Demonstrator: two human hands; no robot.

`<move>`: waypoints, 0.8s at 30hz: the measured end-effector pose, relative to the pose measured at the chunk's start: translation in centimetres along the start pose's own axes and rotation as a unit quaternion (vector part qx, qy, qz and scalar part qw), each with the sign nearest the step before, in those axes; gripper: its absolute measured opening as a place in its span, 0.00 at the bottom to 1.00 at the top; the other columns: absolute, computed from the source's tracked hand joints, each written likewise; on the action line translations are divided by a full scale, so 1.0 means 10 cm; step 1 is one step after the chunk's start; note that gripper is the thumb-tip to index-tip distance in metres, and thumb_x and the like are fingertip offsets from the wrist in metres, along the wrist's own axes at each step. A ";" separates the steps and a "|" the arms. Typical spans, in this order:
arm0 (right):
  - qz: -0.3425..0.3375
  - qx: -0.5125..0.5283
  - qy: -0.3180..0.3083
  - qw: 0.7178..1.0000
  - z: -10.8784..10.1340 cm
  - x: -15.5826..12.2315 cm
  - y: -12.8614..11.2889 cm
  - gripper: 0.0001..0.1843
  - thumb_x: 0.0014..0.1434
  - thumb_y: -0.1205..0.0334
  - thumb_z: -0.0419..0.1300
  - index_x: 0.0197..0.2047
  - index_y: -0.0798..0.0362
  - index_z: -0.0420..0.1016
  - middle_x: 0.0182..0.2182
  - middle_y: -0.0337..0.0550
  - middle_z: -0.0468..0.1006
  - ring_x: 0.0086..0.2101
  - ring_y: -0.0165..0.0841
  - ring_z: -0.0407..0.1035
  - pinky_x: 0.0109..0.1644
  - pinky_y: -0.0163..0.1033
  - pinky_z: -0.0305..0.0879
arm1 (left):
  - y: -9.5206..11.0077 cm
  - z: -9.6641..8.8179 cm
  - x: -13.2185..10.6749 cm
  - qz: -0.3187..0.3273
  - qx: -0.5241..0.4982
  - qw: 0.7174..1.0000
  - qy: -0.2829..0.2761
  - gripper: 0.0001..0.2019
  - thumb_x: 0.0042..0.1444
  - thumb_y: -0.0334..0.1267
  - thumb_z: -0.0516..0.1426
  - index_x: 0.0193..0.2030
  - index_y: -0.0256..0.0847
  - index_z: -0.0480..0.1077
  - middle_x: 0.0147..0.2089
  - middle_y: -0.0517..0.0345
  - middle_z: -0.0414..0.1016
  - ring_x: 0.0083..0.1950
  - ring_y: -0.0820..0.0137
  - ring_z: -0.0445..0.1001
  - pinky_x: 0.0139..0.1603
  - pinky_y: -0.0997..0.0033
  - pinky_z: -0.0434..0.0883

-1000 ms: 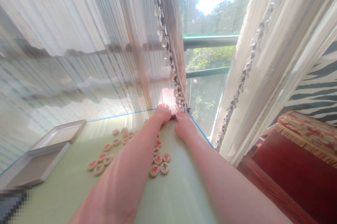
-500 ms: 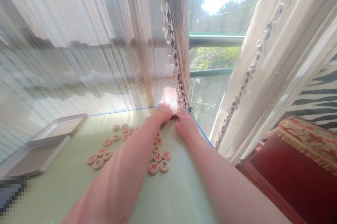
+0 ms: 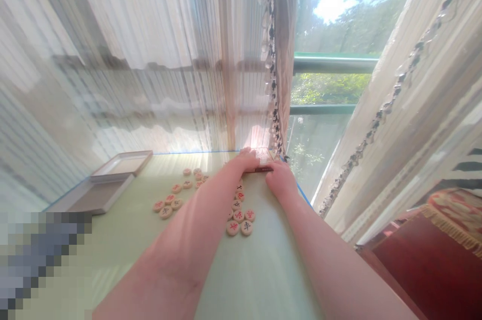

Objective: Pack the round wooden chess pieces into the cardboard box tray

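Note:
At the table's far corner, a flat box with a pale, sunlit top and a dark brown front edge sits between my two hands. My left hand grips its left side, the fingers reaching over the edge. At the front right corner, my right hand has its fingers curled against the box. Several round wooden Chinese chess pieces with red or black characters lie on the pale green table near my left forearm. More of these pieces are to its left, and the forearm hides some.
Two shallow trays, one behind the other, lie at the table's left side. Striped sheer curtains with bead strings hang along the far edge. A window with a green rail is beyond. Red upholstered furniture stands at right. The lower left is pixelated.
The view has turned left, so the table and its things appear further right. Both hands stay at the box, and more of its dark front edge shows now.

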State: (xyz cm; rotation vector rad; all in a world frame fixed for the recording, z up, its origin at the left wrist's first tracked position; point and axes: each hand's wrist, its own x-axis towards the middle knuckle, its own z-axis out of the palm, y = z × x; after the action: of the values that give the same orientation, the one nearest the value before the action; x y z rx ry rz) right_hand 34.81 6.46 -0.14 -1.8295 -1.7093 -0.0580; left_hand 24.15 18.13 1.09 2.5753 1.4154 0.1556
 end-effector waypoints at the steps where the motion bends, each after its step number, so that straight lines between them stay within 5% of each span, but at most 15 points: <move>1: 0.000 0.000 0.001 1.000 0.00 0.00 0.00 0.22 0.48 0.73 0.50 0.43 0.55 0.79 0.44 0.45 0.77 0.48 0.37 0.64 0.56 0.37 0.57 | 0.02 -0.03 -0.02 0.005 -0.003 1.000 -0.007 0.24 0.60 0.43 0.45 0.60 0.36 0.61 0.67 0.41 0.55 0.68 0.54 0.50 0.64 0.53 0.53; 4: -0.008 -0.012 0.003 1.000 0.02 0.02 0.02 0.23 0.49 0.72 0.50 0.44 0.55 0.79 0.46 0.45 0.77 0.50 0.37 0.64 0.57 0.38 0.58 | 0.03 -0.14 -0.18 0.017 -0.018 1.000 0.014 0.23 0.60 0.42 0.45 0.61 0.40 0.61 0.70 0.50 0.48 0.71 0.55 0.42 0.67 0.54 0.46; 6: -0.014 -0.012 -0.007 1.000 0.03 0.03 0.04 0.22 0.50 0.70 0.50 0.44 0.55 0.79 0.47 0.45 0.77 0.50 0.37 0.65 0.58 0.38 0.58 | 0.00 -0.23 -0.40 -0.009 -0.070 0.995 0.069 0.28 0.62 0.45 0.42 0.67 0.38 0.49 0.72 0.48 0.42 0.71 0.54 0.42 0.67 0.54 0.47; 10: -0.027 -0.005 -0.007 1.000 0.03 0.05 0.08 0.21 0.53 0.67 0.50 0.44 0.55 0.79 0.47 0.47 0.77 0.50 0.36 0.67 0.58 0.40 0.58 | -0.15 -0.47 -1.12 0.005 -0.110 0.987 0.115 0.32 0.63 0.45 0.41 0.70 0.36 0.38 0.70 0.45 0.48 0.68 0.58 0.53 0.65 0.60 0.52; 15: -0.076 0.002 0.057 0.995 0.07 0.02 -0.02 0.16 0.52 0.64 0.53 0.39 0.51 0.81 0.53 0.47 0.71 0.52 0.39 0.66 0.59 0.45 0.59 | -0.53 -0.76 -2.12 -0.033 -0.102 0.966 0.236 0.31 0.63 0.44 0.39 0.69 0.27 0.42 0.70 0.40 0.46 0.70 0.61 0.49 0.68 0.63 0.49; 19: -0.139 0.072 0.000 0.988 0.09 -0.04 -0.46 0.15 0.54 0.61 0.53 0.36 0.53 0.81 0.49 0.54 0.73 0.51 0.41 0.67 0.58 0.46 0.59 | -1.00 -0.95 -2.68 -0.143 -0.136 0.950 0.243 0.30 0.63 0.46 0.40 0.66 0.26 0.50 0.68 0.38 0.52 0.69 0.59 0.50 0.68 0.60 0.50; 24: -0.197 0.171 -0.051 0.964 -0.01 -0.15 -1.57 0.14 0.54 0.57 0.54 0.36 0.51 0.80 0.49 0.50 0.75 0.52 0.43 0.66 0.58 0.47 0.58 | -1.53 -1.17 -3.15 -0.172 -0.161 0.929 0.286 0.28 0.63 0.48 0.40 0.63 0.31 0.57 0.65 0.41 0.59 0.66 0.61 0.57 0.66 0.62 0.54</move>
State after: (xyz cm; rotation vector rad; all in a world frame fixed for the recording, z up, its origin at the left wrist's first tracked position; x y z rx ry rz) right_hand 20.32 4.54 5.69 -1.2453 -1.9915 0.1622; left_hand -7.51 0.99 9.22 2.0500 1.8102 1.0564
